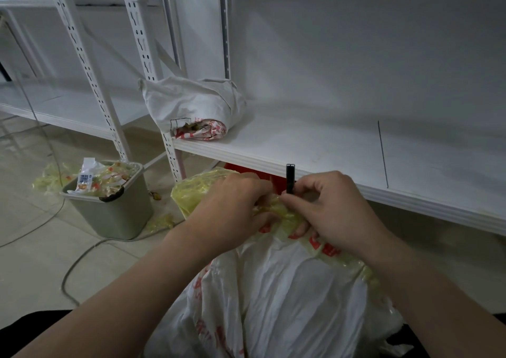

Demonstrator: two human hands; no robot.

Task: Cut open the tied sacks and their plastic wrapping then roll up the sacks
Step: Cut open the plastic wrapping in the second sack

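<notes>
Yellow plastic wrapping (191, 193) on the white sack (287, 289): my left hand (232, 201) grips it, right hand (331, 209) fingers curled round a black cutter (290, 177).

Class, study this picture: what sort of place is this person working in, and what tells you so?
Probably a storeroom: rows of white slotted-post shelving, a rolled sack stored on a shelf, and a bin stuffed with torn plastic wrapping.

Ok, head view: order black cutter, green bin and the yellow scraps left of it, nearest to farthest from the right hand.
1. black cutter, held in the right hand.
2. green bin, on the floor, left.
3. yellow scraps, beyond the bin, far left.
</notes>
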